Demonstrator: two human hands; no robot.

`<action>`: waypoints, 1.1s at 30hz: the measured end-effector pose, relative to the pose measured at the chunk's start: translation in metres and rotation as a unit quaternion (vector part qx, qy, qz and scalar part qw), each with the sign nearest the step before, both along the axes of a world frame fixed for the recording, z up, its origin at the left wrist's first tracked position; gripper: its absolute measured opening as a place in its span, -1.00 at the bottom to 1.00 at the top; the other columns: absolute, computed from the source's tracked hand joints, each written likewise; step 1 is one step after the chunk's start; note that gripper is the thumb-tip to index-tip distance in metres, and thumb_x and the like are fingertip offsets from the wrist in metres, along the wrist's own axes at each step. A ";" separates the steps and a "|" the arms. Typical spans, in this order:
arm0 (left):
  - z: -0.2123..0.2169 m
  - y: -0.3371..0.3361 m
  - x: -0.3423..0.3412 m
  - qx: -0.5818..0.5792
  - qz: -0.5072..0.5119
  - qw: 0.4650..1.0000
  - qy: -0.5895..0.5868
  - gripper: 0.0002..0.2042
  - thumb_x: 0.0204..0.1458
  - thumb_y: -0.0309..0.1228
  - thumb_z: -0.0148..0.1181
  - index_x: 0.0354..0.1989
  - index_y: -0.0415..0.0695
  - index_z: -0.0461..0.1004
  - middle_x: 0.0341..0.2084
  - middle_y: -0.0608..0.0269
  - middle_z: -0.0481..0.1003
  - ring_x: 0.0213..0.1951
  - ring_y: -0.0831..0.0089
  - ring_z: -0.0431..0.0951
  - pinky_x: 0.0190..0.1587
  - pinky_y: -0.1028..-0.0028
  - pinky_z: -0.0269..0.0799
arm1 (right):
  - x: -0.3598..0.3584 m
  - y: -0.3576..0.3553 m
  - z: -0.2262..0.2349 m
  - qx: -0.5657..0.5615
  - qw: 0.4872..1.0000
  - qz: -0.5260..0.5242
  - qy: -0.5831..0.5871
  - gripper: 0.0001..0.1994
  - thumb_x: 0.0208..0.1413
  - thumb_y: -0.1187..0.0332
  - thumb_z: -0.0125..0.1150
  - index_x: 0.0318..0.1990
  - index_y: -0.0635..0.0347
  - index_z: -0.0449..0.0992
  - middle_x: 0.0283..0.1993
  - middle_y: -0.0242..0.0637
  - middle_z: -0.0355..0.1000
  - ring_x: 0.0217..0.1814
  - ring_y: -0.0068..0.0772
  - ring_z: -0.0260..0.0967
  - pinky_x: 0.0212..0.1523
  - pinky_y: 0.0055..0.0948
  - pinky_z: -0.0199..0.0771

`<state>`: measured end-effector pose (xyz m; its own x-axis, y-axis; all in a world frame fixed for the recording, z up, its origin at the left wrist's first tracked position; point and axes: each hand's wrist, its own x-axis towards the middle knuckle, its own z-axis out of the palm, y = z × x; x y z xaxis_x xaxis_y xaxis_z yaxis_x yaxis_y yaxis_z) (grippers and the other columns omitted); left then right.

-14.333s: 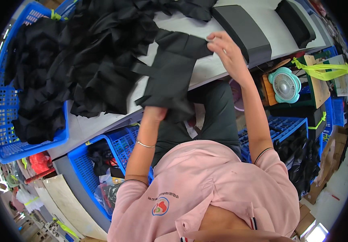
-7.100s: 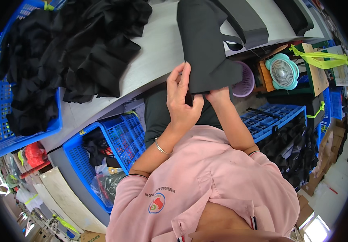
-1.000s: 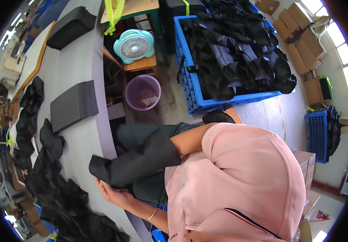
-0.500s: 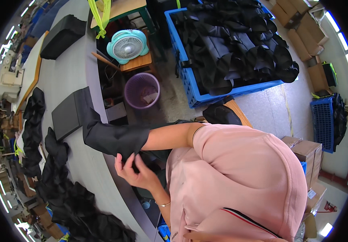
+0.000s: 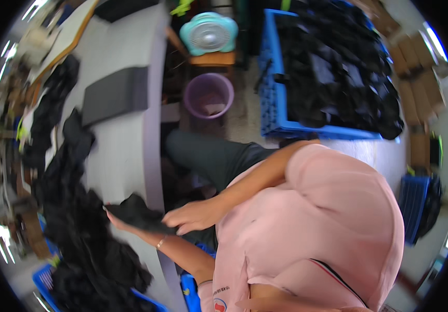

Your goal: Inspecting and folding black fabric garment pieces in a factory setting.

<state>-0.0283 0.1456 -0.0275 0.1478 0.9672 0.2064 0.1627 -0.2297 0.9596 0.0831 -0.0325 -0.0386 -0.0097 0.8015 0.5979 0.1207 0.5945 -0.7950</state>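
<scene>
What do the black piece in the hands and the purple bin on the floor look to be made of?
Black piece: apparently soft matte fabric; it droops and creases between the left hand and right hand, though motion blur hides the weave. Purple bin: probably moulded plastic, with a smooth, even-coloured wall and a rounded rim.

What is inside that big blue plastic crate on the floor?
The blue plastic crate is heaped with loose black fabric pieces, piled above its rim. Whatever lies beneath that heap, and the crate's bottom, is covered and cannot be seen.

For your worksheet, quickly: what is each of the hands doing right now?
Left hand: under the black fabric piece, seemingly gripping it.
Right hand: touching that piece's edge, fingers loosely curled; grip cannot be told.
</scene>
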 end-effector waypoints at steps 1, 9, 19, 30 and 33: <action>0.000 0.009 -0.006 0.031 0.069 0.996 0.040 -0.71 0.27 -0.27 0.03 -0.15 -0.31 0.49 -0.26 0.17 0.52 -0.20 0.37 0.51 -0.09 0.34 0.48 | 0.007 -0.011 0.000 -0.121 0.989 0.046 0.065 -0.75 0.25 0.32 0.06 -0.09 0.37 0.41 -0.06 -0.12 0.41 -0.12 -0.23 0.49 -0.10 -0.30 0.46; 0.016 -0.055 0.033 -0.030 0.037 0.996 -0.073 -0.81 0.17 -0.41 0.20 -0.42 -0.29 0.52 -0.52 0.48 0.43 -0.42 0.69 0.31 -0.31 0.62 0.29 | 0.052 0.017 0.006 -0.145 0.942 -0.298 -0.045 -0.32 0.01 0.29 0.34 0.27 0.26 0.19 0.39 0.05 0.04 0.32 0.04 0.17 0.29 -0.18 0.17; 0.018 -0.060 0.003 -0.111 0.001 0.976 -0.190 -0.65 0.28 -0.25 0.01 -0.37 -0.30 0.54 -0.50 0.32 0.48 -0.45 0.54 0.42 -0.34 0.53 0.37 | 0.061 0.044 0.014 -0.322 0.930 -0.093 0.154 -0.87 0.15 0.58 0.04 -0.16 0.31 0.45 -0.25 -0.32 0.48 -0.17 -0.57 0.42 -0.10 -0.51 0.42; -0.039 -0.141 -0.018 -0.418 -0.227 0.857 -0.199 -0.66 0.22 -0.32 0.02 0.06 -0.30 0.42 0.02 0.01 0.47 -0.04 0.22 0.53 0.05 0.32 0.49 | 0.038 0.058 -0.025 -0.119 0.941 -0.134 -0.285 -0.80 0.22 0.11 0.13 -0.15 -0.04 0.45 -0.41 -0.22 0.47 -0.52 -0.14 0.46 -0.50 -0.31 0.48; -0.037 -0.150 -0.023 -0.418 -0.238 0.863 -0.152 -0.67 0.20 -0.32 0.05 0.02 -0.30 0.43 0.00 0.01 0.47 -0.07 0.21 0.54 0.01 0.32 0.49 | 0.005 0.037 -0.056 -0.144 0.982 0.051 -0.111 -0.85 0.21 0.24 0.15 -0.17 0.06 0.47 -0.41 -0.24 0.49 -0.51 -0.22 0.48 -0.49 -0.32 0.48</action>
<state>-0.0510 -0.0045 -0.0643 0.6309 0.6415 -0.4364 -0.0470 0.5931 0.8038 0.0883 0.0043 -0.0944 -0.2025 0.9254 0.3205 0.2622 0.3665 -0.8927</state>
